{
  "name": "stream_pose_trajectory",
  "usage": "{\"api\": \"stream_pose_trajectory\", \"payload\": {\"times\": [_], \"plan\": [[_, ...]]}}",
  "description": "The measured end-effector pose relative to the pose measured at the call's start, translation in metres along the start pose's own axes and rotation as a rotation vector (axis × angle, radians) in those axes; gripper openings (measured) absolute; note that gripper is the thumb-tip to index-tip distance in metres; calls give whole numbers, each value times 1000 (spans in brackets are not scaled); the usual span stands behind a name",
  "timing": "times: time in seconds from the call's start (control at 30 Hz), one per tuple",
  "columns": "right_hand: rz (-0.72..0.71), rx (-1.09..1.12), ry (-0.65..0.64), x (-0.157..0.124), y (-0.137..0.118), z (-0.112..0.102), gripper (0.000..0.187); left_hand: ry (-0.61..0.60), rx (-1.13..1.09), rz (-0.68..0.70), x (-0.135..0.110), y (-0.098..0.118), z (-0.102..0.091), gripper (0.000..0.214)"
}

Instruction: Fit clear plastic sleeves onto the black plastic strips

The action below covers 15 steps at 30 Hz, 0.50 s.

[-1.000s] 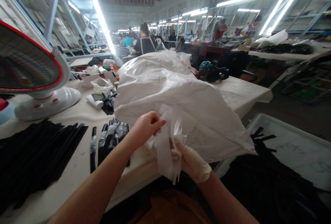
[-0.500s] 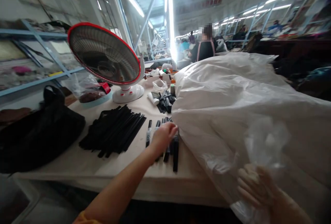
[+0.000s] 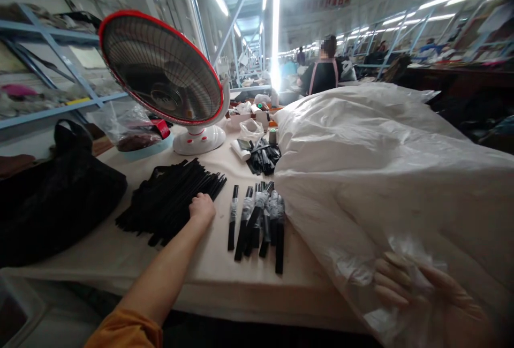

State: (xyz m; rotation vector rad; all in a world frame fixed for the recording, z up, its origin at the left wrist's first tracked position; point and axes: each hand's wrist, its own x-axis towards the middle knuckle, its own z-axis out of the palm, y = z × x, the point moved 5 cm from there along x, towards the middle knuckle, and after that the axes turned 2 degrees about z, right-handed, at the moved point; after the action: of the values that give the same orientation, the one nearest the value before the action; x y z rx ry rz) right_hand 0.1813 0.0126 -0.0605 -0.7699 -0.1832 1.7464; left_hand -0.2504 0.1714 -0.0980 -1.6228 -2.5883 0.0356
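Observation:
My left hand [image 3: 202, 207] is at the right edge of a pile of thin black strips [image 3: 168, 203], its fingers curled together on the strips there. How many it pinches is hidden. To its right lie several small bundles of black strips [image 3: 257, 225], each wrapped around its upper part with clear plastic. My right hand [image 3: 401, 284], low at the right, is closed on a crumpled clear plastic bag [image 3: 431, 265]. Behind that hand spreads a large white plastic sheet [image 3: 353, 150], bulging over the right side of the table [image 3: 160, 267].
A red-rimmed fan [image 3: 160, 69] stands behind the pile. At left are a black bag [image 3: 60, 203] and a blue tub [image 3: 148, 150]. More black strips [image 3: 263, 156], a white roll [image 3: 240, 150] and a thread spool [image 3: 273, 136] lie farther back. A person [image 3: 323, 72] sits beyond.
My left hand has moved left from the wrapped bundles to the black strip pile. My right hand and the clear bag are slightly lower, and the bag has flattened.

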Motion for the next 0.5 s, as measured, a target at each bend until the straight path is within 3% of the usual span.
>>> {"api": "stream_pose_trajectory", "payload": {"times": [0.1,0.27,0.33,0.43,0.5], "plan": [[135,103,9,-5,10,-5,31,-8,-58,-14,-8,-7,2,31],[-12,122,-47,-6,8,4,36,-27,-261,-35,-18,-28,-15,30],[-27,71,0,-7,7,9,32,-49,-389,-28,-23,-32,-29,31],[8,9,108,-9,8,15,30,-113,-619,53,-47,-21,-48,30],[-51,38,125,-8,6,20,30,-187,-777,179,-80,0,-56,26]]}}
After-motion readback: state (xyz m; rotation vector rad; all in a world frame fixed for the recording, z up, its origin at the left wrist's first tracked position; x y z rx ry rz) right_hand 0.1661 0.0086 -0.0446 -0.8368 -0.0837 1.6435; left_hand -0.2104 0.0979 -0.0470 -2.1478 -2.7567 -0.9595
